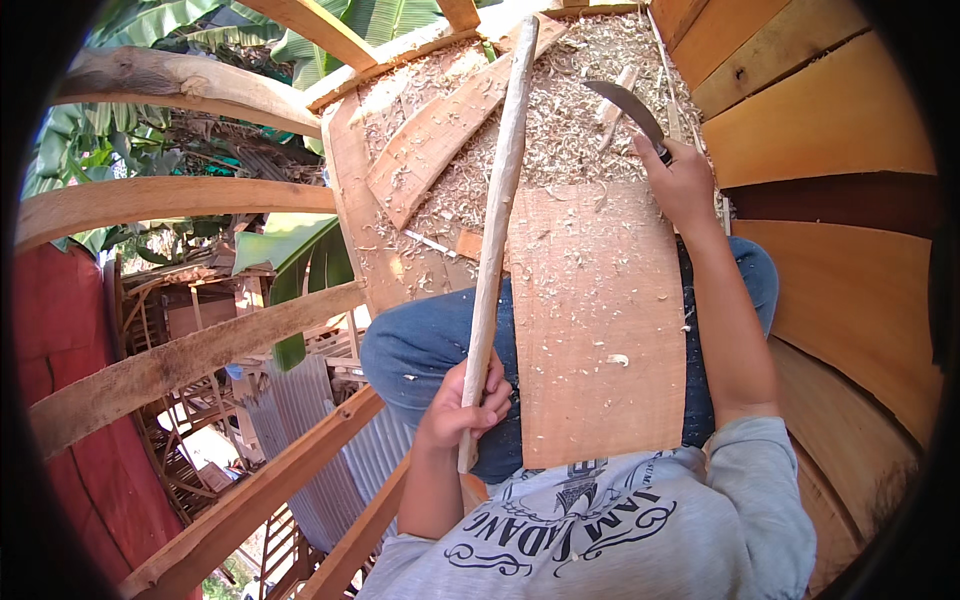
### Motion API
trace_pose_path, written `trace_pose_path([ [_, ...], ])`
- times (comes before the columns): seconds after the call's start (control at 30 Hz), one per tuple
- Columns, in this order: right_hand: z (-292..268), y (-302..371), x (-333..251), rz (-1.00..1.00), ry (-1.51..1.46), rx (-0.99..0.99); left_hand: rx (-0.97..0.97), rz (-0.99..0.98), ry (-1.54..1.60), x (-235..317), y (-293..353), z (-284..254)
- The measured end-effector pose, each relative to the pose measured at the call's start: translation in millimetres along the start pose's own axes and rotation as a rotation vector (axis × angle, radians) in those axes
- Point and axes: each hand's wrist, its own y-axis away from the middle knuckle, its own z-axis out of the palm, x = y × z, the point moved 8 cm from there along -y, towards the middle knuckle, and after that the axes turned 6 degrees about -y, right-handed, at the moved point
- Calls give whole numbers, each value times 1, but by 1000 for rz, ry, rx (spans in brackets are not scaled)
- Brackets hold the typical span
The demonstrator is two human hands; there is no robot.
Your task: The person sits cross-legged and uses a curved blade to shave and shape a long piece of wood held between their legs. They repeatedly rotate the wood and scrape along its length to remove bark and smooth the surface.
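In the head view, the stick (pixel 499 200) is gripped near its lower end by the left hand (pixel 466 404), whose fingers are wrapped around it. Its far end is pointed away from the body. The knife (pixel 632 105) is held by its handle in the right hand (pixel 684 186), the fingers clamped on it; its curved blade is turned leftward, apart from the stick. The board (pixel 600 330) is laid over the jeans (pixel 425 350), just right of the stick, and is dotted with shavings (pixel 570 130). Beyond it, a plank (pixel 432 152) is partly covered by them.
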Motion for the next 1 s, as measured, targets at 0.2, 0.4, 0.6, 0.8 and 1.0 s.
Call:
trace_pose_path([
  [0.2,17,10,3,-61,21,-200,-90,-10,-18,0,0,11],
  [0.4,4,34,-15,-83,-32,-269,-124,-43,-146,1,5,8],
  [0.6,-13,60,-2,-164,-100,-109,-114,18,-241,-1,10,35],
  [0.8,-62,134,-75,-475,-427,-101,-178,3,-192,-11,17,57],
  [1.0,-80,164,-103,-525,-264,-222,-184,-3,-337,-16,20,89],
])
